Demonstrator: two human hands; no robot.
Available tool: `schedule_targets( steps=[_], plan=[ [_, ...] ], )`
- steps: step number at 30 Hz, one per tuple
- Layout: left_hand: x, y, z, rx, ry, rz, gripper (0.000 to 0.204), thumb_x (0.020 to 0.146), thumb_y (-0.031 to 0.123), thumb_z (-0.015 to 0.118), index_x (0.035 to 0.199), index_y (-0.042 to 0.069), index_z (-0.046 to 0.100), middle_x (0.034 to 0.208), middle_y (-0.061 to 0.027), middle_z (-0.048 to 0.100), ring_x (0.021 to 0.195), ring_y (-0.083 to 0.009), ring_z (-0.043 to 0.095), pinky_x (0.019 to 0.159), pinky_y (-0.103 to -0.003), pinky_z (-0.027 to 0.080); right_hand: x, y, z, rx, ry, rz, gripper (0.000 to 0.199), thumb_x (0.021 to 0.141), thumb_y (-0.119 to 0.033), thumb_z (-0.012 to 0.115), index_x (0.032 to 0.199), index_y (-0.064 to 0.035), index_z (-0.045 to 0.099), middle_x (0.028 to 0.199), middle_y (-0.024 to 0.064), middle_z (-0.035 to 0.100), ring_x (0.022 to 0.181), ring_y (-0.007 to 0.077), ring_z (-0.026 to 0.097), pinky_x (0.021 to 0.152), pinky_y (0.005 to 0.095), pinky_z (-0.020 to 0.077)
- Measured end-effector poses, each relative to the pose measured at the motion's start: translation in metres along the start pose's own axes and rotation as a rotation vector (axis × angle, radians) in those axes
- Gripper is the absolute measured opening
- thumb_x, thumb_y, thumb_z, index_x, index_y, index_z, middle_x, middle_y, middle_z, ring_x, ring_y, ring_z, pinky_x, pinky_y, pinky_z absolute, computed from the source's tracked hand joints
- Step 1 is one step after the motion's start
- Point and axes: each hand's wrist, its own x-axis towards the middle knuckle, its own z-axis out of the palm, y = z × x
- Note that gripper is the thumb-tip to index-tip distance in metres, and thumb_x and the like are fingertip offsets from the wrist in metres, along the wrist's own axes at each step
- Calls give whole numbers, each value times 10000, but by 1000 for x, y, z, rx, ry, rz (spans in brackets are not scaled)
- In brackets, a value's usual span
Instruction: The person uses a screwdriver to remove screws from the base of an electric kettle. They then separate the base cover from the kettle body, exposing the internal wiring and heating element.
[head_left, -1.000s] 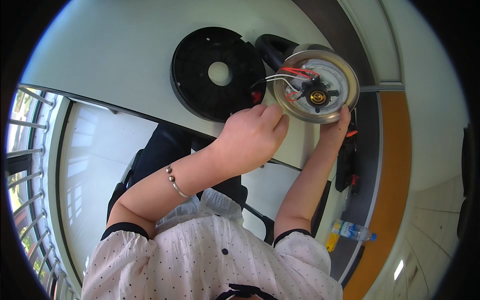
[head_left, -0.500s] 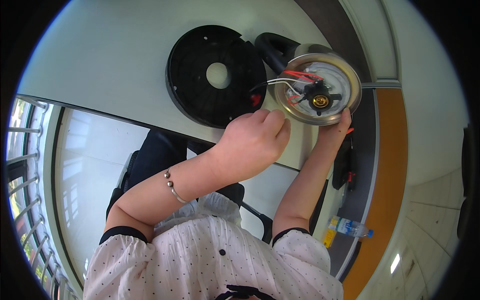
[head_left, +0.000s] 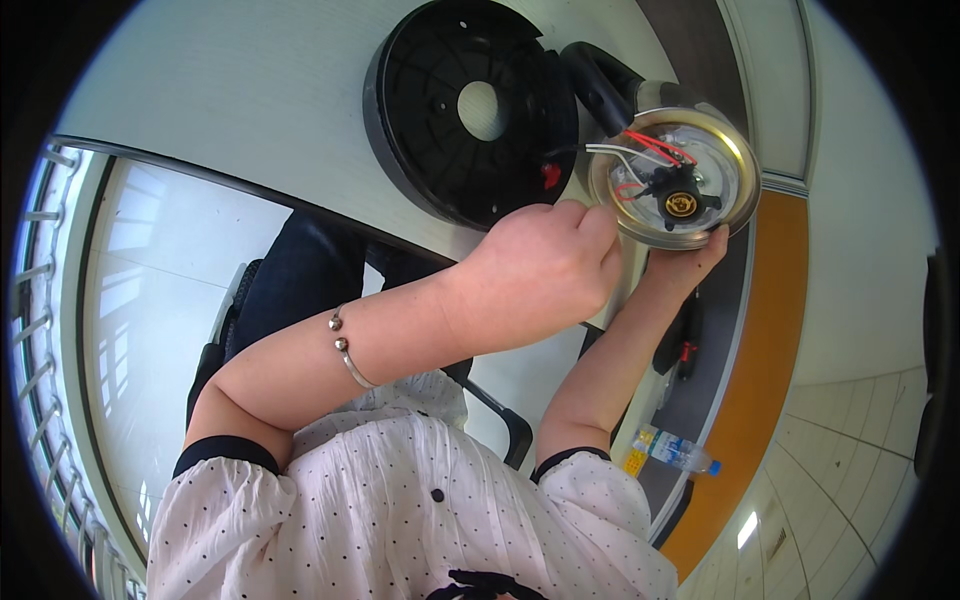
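A metal electric kettle point(head_left: 745, 170) lies on its side, its open underside facing me. Inside the brass-coloured rim sits a black connector point(head_left: 682, 203) with a gold centre; red and white wires point(head_left: 655, 145) run from it. My right hand point(head_left: 685, 262) grips the kettle's near rim, thumb on the edge, its other fingers mostly hidden underneath. Left of the kettle is a round black plastic base cover point(head_left: 415, 130) with a central hole; the white wires lead toward it. Between them, at their near edges, my left hand point(head_left: 545, 270) is closed in a fist. Anything inside it is hidden.
These parts rest on a pale table point(head_left: 250, 90). To the right, on a dark surface, are a plastic bottle point(head_left: 680, 453) with a blue cap and a black tool with red parts point(head_left: 685, 345). Window bars point(head_left: 40, 370) stand at far left.
The whole view has shifted and tilted a little, so the kettle and cover sit farther right in it. The left hand stays in a fist, the right hand on the kettle.
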Motion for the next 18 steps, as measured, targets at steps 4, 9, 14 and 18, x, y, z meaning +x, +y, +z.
schedule_targets(
  steps=[4, 9, 14, 18],
  plan=[
    [1, 0, 0, -14, 5, -5, 293, 633, 84, 608, 916, 7, 613, 758, -38, 472, 624, -157, 534, 491, -256, 461, 1, 1, -2, 5, -19, 9, 680, 802, -451, 580, 1327, -48, 421, 1325, 98, 481, 1219, 242, 460, 1020, 399, 369],
    [1, -1, 1, -19, 23, -3, 240, 672, 84, 625, 900, 7, 616, 749, -38, 469, 619, -156, 535, 485, -256, 456, 4, 3, -4, -60, -47, -42, 685, 795, -491, 546, 1322, -71, 422, 1293, 126, 492, 1185, 282, 489, 970, 442, 435],
    [3, -1, -2, -33, 17, -9, 201, 709, 92, 646, 894, 19, 620, 741, -35, 465, 610, -156, 537, 482, -261, 453, 4, 7, -8, -38, 27, -10, 705, 801, -493, 545, 1337, -57, 404, 1322, 129, 473, 1204, 277, 476, 991, 432, 416],
    [4, 0, -2, -26, 21, -11, 207, 700, 97, 673, 891, 35, 624, 739, -32, 463, 599, -160, 540, 482, -266, 453, 7, 9, -14, -37, 4, -15, 716, 807, -491, 545, 1348, -47, 392, 1340, 129, 461, 1219, 272, 465, 1007, 428, 400]
  ],
)
